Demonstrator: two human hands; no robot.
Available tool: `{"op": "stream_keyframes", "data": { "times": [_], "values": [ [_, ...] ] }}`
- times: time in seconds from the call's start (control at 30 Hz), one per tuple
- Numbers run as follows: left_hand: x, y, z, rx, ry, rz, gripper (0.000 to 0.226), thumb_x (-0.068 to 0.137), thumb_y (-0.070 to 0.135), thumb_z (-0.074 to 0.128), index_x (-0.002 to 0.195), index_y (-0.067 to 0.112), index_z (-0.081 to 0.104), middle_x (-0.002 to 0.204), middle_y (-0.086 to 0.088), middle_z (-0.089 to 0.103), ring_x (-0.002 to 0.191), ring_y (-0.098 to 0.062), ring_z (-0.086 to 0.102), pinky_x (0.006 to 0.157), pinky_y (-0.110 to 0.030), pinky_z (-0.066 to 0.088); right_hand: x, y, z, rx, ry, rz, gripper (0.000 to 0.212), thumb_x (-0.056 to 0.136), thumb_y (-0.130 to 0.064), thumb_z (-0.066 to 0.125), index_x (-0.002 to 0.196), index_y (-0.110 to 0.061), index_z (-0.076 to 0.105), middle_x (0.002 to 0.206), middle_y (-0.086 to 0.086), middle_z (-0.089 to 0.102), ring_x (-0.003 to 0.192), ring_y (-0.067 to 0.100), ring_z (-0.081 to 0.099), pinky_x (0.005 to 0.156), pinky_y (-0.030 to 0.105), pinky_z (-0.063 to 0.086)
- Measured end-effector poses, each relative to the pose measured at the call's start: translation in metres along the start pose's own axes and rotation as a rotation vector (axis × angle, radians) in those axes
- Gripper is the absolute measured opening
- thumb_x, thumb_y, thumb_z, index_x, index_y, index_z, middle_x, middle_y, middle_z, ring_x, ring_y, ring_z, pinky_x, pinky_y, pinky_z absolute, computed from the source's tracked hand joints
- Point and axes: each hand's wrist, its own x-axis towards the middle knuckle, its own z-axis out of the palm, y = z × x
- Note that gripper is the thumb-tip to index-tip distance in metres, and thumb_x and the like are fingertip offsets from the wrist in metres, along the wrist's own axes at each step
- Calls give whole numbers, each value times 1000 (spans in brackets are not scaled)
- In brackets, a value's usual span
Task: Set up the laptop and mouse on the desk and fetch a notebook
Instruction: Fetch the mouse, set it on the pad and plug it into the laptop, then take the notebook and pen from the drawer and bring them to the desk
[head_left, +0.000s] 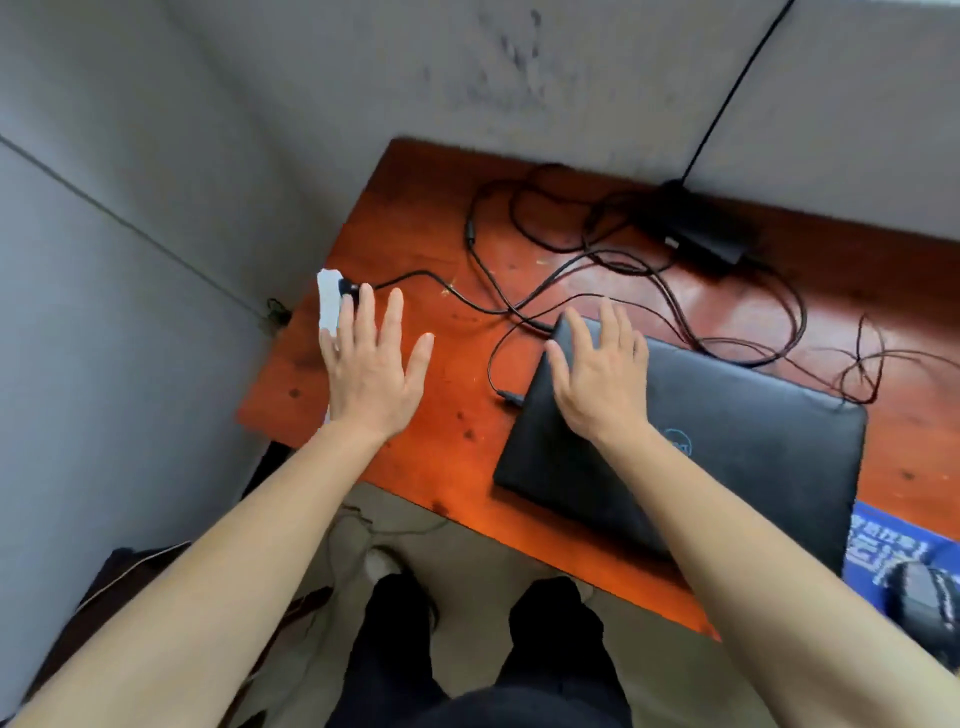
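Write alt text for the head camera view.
Two bare hands hover open over an orange desk: the right hand over a closed black laptop, the left hand beside a white object. Black cables tangle behind.

The left hand (371, 369) hides most of a white object (328, 301); the mouse (922, 597) is blurred, edge-cropped.

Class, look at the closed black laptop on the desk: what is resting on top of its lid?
The right hand lies open over the laptop lid's far left corner. It hides that corner.
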Motion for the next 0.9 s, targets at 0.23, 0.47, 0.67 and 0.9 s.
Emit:
{"op": "stream_keyframes", "data": {
  "times": [0.23,0.47,0.67,0.9],
  "values": [
    [-29,-32,-118,21,271,-216,68,98,60,22,156,24,19,164,-15,12,151,-34,7,116,-65,15,37,-111,-80,179,256,-318,56,101,-47,45,147,-15,49,157,24,37,144,43,35,114,55,32],
    [-127,-123,-236,132,527,-352,67,99,59,22,156,24,21,163,-16,13,150,-37,11,115,-65,17,-23,-251,-147,252,343,-612,60,100,-52,42,152,-20,42,160,22,32,147,40,32,117,51,29],
    [-317,-234,-308,245,669,-533,66,100,59,25,157,27,16,165,-15,6,151,-37,5,116,-64,12,-158,-402,-163,334,283,-836,62,102,-53,40,158,-25,29,165,19,20,152,37,20,122,51,20],
    [-588,-345,-356,388,693,-952,68,98,62,21,157,28,14,165,-16,2,150,-38,4,116,-65,9,-371,-567,-124,375,75,-1257,66,103,-55,37,160,-28,19,167,18,13,154,36,14,123,50,14]
  ]
}}
